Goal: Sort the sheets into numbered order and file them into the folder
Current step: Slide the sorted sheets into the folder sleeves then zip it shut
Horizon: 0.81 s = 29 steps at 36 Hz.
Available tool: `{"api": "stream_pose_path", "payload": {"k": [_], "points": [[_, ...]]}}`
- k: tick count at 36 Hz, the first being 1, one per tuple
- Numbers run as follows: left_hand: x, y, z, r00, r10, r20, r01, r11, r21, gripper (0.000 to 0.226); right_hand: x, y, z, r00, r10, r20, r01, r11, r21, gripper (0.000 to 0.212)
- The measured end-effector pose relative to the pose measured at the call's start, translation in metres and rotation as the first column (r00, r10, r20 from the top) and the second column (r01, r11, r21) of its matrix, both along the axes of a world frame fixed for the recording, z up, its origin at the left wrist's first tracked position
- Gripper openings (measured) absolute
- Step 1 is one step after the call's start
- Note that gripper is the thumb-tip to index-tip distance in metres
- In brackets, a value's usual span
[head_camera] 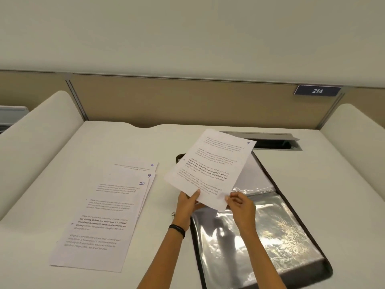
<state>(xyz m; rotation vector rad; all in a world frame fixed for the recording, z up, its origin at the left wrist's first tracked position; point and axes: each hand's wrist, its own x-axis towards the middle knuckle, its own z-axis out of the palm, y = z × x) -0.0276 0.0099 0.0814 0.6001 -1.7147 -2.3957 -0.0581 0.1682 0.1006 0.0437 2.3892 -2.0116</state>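
Observation:
A printed sheet numbered 7 (210,170) is held up above the open black folder (308,232), tilted to the right. My left hand (187,203) pinches its lower edge with the thumb on top. My right hand (239,205) pinches its lower right corner. The folder lies on the right of the white desk (104,142), its shiny clear sleeves (258,238) showing. To the left lies a fanned stack of sheets (104,222) with 10 on top and the corners marked 9 and 8 peeking out behind it.
A beige partition (187,101) with a plate reading 214 (317,91) closes the desk's back. A grey cable slot (277,141) with a raised lid sits behind the folder. White curved side panels flank the desk. A small metal item (173,214) lies by my left wrist.

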Motion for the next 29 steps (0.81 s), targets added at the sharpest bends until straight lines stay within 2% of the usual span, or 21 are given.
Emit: {"api": "stream_pose_path", "payload": {"k": [4, 7, 11, 15, 20, 25, 29], "points": [[-0.006, 0.010, -0.004, 0.998, 0.023, 0.050, -0.020, 0.999, -0.047, 0.047, -0.003, 0.016, 0.001, 1.000, -0.002, 0.011, 0.002, 1.000, -0.006, 0.015], [-0.008, 0.019, -0.004, 0.997, 0.032, 0.071, -0.027, 0.998, -0.063, 0.049, -0.006, 0.030, 0.000, 0.999, 0.009, 0.042, -0.009, 1.000, -0.016, 0.009], [-0.011, 0.031, -0.005, 0.996, 0.033, 0.078, -0.027, 0.997, -0.075, 0.035, -0.011, 0.051, 0.000, 0.992, 0.010, 0.122, -0.002, 0.998, -0.065, 0.013], [-0.014, 0.043, -0.006, 0.998, -0.024, 0.057, 0.030, 0.994, -0.109, 0.031, -0.012, 0.075, 0.006, 0.971, 0.014, 0.239, 0.036, 0.978, -0.203, 0.017], [-0.014, 0.060, -0.012, 0.987, -0.129, 0.094, 0.141, 0.979, -0.145, 0.029, -0.017, 0.114, 0.008, 0.945, -0.016, 0.327, 0.116, 0.951, -0.286, 0.024], [-0.014, 0.080, -0.016, 0.966, -0.230, 0.114, 0.248, 0.952, -0.180, 0.028, -0.020, 0.157, 0.005, 0.925, -0.071, 0.373, 0.201, 0.925, -0.323, 0.024], [-0.017, 0.095, -0.019, 0.950, -0.285, 0.131, 0.309, 0.919, -0.243, 0.031, -0.025, 0.192, 0.003, 0.920, -0.107, 0.377, 0.221, 0.935, -0.276, 0.024]]}}
